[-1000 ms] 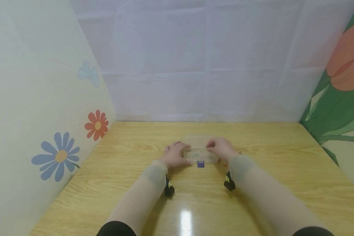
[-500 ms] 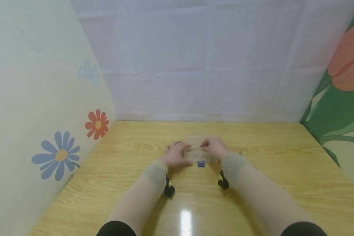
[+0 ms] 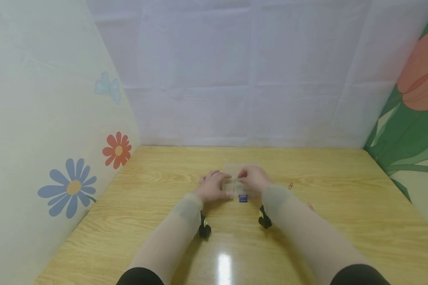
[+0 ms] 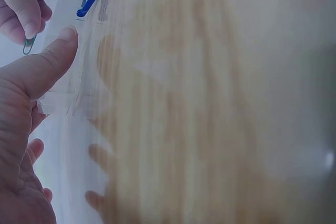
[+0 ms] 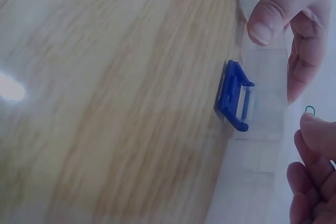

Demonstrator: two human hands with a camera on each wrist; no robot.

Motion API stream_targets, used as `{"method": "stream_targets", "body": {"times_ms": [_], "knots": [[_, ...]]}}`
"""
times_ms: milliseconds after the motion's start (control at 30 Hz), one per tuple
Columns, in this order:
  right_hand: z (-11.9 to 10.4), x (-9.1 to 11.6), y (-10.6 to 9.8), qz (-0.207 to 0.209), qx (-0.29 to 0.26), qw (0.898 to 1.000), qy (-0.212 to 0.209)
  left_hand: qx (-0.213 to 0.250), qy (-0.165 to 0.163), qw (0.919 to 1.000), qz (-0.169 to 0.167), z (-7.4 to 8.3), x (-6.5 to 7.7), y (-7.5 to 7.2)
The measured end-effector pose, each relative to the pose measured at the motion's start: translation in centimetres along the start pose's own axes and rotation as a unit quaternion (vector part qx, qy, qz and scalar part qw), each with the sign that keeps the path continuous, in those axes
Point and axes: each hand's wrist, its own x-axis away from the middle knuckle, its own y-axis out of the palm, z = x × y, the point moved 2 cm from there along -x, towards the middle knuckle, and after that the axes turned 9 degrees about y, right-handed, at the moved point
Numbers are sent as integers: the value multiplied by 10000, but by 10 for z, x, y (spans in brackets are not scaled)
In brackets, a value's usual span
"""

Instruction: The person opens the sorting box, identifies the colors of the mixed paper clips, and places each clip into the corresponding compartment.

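Observation:
A clear plastic box (image 3: 229,187) with a raised see-through lid (image 3: 232,168) stands on the wooden table. Its dark blue latch (image 5: 229,92) hangs open on the near side. My left hand (image 3: 211,188) grips the box's left end, thumb along the near wall and fingers toward the far side. Between thumb and forefinger, my right hand (image 3: 255,179) pinches a small green paper clip (image 4: 28,47) above the box, close to the left thumb. Most of the clip shows below the fingertips in the left wrist view; only its looped end shows in the right wrist view.
On the table (image 3: 157,221) to the right lie a reddish paper clip (image 3: 290,186) and a red paper clip (image 3: 310,206) beside the right forearm. A white cloth (image 3: 199,79) hangs behind, and flower-printed panels border both sides.
My right hand has moved left over the box with the paper clip, nearing the left hand. The reddish clips at right have come into fuller view. The left hand stays in place.

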Motion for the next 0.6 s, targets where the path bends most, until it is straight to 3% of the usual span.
{"method": "stream_targets", "body": {"times_ms": [600], "knots": [[-11,2,7,123,372,9991,163,-64,80,9999,56,-2,-2,2]]}}
